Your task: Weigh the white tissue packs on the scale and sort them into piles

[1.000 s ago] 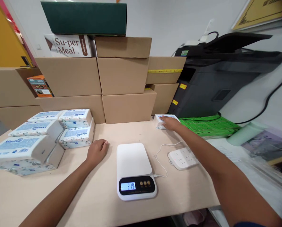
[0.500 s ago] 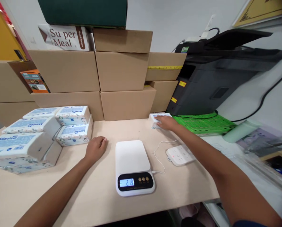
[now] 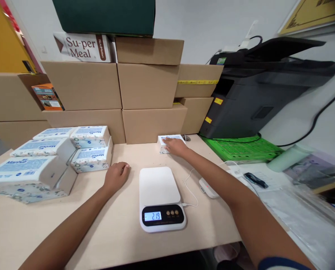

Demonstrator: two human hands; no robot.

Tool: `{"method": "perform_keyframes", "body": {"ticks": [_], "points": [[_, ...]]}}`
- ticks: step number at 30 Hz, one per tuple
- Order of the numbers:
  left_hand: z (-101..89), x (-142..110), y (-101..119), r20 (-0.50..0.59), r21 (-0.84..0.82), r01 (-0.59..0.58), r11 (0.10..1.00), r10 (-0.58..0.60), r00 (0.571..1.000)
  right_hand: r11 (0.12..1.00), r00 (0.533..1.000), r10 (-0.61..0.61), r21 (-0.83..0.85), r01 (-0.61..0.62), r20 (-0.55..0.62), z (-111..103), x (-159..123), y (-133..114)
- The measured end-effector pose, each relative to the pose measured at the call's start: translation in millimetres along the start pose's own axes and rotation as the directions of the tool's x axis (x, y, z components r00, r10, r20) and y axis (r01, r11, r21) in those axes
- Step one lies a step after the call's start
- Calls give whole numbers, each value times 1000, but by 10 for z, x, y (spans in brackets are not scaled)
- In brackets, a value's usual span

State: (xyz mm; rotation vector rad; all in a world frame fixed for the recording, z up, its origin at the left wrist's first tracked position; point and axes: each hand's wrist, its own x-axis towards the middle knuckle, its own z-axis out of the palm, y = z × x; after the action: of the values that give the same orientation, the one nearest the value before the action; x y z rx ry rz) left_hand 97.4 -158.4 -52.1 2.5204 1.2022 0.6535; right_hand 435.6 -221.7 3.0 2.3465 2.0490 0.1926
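Observation:
My right hand (image 3: 176,146) lies over a small white-and-blue tissue pack (image 3: 163,140) on the table, just in front of the cardboard boxes, with its fingers closed over the pack's top. My left hand (image 3: 116,175) rests on the tabletop in a loose fist, holding nothing, between the white kitchen scale (image 3: 159,185) and the stacked tissue packs (image 3: 90,147). The scale's platform is bare and its display reads 219.
Stacked cardboard boxes (image 3: 147,86) line the back of the table (image 3: 114,236). A black printer (image 3: 254,93) stands at the right on a green mat (image 3: 240,149). A white power strip (image 3: 208,187) and its cable lie right of the scale. Plastic sheets cover the far right.
My right hand has slid the small tissue pack leftward along the boxes, from beside the printer to behind the scale. My left hand has stayed put.

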Motion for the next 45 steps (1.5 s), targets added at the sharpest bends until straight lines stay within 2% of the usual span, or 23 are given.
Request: {"method": "perform_keyframes", "body": {"ticks": [10, 16, 20, 23, 25, 26, 29, 31, 33, 36, 39, 45], "points": [[4, 0, -10, -17, 11, -16, 1000, 16, 1000, 998, 999, 44, 52, -43, -17, 64, 45, -2], [52, 7, -43, -56, 23, -70, 997, 72, 996, 989, 996, 92, 113, -91, 1, 126, 4, -32], [49, -89, 40, -99, 75, -177, 981, 184, 978, 972, 993, 116, 207, -106, -38, 134, -43, -321], [-101, -130, 151, -95, 136, -272, 952, 286, 953, 942, 993, 12, 336, 28, -117, 107, -38, -752], [-287, -105, 200, -146, 201, -253, 946, 284, 948, 881, 986, -78, 452, 138, -148, 87, -9, -1113], [-393, -81, 207, -197, 236, -192, 953, 240, 951, 839, 982, -111, 515, 175, -153, 80, 13, -1303], [-663, -4, 142, -311, 298, 134, 945, -36, 950, 695, 979, -152, 689, 205, -138, 78, 111, -1845], [-741, 26, 41, -286, 314, 272, 910, -183, 941, 609, 980, -154, 769, 194, -125, 96, 197, -2137], [-731, 32, -77, -232, 326, 303, 895, -235, 944, 539, 982, -148, 823, 178, -115, 132, 285, -2349], [-647, 26, -217, -182, 306, 316, 898, -271, 945, 451, 988, -112, 881, 146, -106, 216, 396, -2522], [-600, 39, -283, -168, 253, 326, 911, -291, 942, 358, 993, -45, 926, 117, -108, 304, 492, -2573], [-638, 88, -318, -243, 40, 329, 944, -310, 919, 209, 984, 125, 973, 98, -126, 310, 721, -2573]]}}
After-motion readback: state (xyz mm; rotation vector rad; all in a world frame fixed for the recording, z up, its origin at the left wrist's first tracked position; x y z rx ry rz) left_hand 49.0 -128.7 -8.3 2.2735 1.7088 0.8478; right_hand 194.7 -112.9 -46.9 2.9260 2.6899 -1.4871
